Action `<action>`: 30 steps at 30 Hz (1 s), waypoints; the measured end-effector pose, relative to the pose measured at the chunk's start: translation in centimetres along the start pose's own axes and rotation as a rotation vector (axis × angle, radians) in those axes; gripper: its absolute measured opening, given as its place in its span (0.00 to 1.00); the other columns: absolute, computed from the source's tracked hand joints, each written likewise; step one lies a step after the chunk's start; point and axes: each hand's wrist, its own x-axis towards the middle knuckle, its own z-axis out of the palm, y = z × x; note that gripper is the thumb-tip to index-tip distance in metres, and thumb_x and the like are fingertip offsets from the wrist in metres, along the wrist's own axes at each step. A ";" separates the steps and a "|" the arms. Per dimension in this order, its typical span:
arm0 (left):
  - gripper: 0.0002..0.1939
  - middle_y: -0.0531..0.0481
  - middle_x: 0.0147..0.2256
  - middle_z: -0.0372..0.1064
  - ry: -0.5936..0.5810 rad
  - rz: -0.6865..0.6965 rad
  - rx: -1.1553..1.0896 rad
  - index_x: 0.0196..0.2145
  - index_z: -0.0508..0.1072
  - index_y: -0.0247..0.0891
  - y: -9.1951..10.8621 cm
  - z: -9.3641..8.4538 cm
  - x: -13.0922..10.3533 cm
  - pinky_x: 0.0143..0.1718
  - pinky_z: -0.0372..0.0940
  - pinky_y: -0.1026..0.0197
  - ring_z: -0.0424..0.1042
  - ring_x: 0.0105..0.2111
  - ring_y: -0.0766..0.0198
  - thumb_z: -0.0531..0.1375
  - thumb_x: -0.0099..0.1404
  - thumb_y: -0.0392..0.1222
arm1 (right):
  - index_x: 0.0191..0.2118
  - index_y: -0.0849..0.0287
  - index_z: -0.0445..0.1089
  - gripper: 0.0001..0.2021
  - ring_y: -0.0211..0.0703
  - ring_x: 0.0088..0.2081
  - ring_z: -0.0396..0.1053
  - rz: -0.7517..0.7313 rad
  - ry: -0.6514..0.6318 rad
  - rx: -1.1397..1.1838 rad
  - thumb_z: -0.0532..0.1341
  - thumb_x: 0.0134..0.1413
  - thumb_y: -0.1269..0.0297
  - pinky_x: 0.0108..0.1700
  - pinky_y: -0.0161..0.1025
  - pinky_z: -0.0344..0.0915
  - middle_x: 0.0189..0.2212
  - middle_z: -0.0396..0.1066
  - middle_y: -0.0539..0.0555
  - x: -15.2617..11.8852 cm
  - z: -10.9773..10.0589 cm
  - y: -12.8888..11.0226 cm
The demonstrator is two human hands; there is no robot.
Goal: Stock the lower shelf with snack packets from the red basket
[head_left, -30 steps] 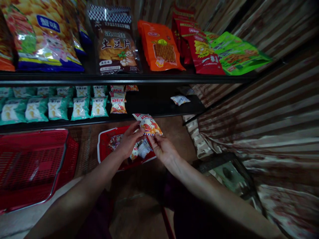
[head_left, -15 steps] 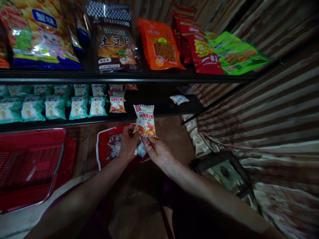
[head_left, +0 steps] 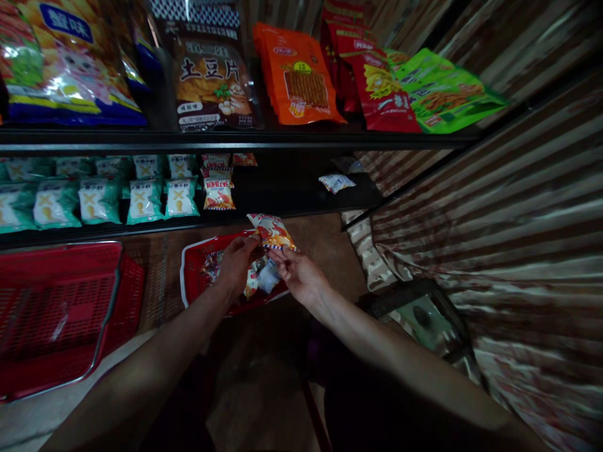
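Observation:
A small white, red and orange snack packet (head_left: 272,230) is held between both hands, tilted so its face looks foreshortened. My left hand (head_left: 237,260) pinches its lower left corner. The fingers of my right hand (head_left: 301,273) grip its bottom edge. Beneath them stands a red basket (head_left: 187,270) with a white rim, holding several small packets, partly hidden by my left hand. Similar orange and white packets (head_left: 219,190) stand on the lower shelf, beside rows of teal packets (head_left: 180,198).
A larger red basket (head_left: 113,295) stands at the left. Big snack bags, among them an orange one (head_left: 306,81), fill the upper shelf (head_left: 211,145). One white packet (head_left: 336,182) lies at the lower shelf's right. Striped curtain (head_left: 509,207) hangs at the right; a dark-framed object (head_left: 424,320) lies below.
The held packet has tipped from facing me to a flatter angle and dropped slightly. Both hands still grip it. More packets in the red basket show, and the view has shifted a little.

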 end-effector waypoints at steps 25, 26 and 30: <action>0.06 0.53 0.27 0.69 -0.269 -0.167 -0.202 0.23 0.74 0.34 0.9 -0.4 -0.4 0.41 0.65 0.65 0.68 0.31 0.71 0.68 0.49 0.30 | 0.26 0.60 0.62 0.10 0.29 0.19 0.67 -0.140 -0.089 0.023 0.55 0.57 0.77 0.24 0.24 0.65 0.17 0.68 0.46 0.2 0.0 -0.8; 0.06 0.52 0.27 0.69 -0.271 -0.159 -0.189 0.23 0.74 0.34 0.9 -0.4 -0.4 0.41 0.65 0.64 0.69 0.31 0.71 0.68 0.49 0.31 | 0.26 0.60 0.62 0.09 0.29 0.19 0.67 -0.144 -0.097 0.010 0.56 0.56 0.77 0.24 0.24 0.65 0.17 0.67 0.46 0.3 0.0 -0.7; 0.06 0.52 0.25 0.69 -0.214 -0.090 -0.079 0.22 0.73 0.34 0.8 -0.5 -0.2 0.40 0.65 0.62 0.68 0.29 0.69 0.68 0.48 0.33 | 0.29 0.57 0.62 0.05 0.30 0.20 0.65 -0.367 -0.123 -0.162 0.58 0.54 0.72 0.25 0.26 0.62 0.17 0.66 0.44 1.3 -0.7 -0.7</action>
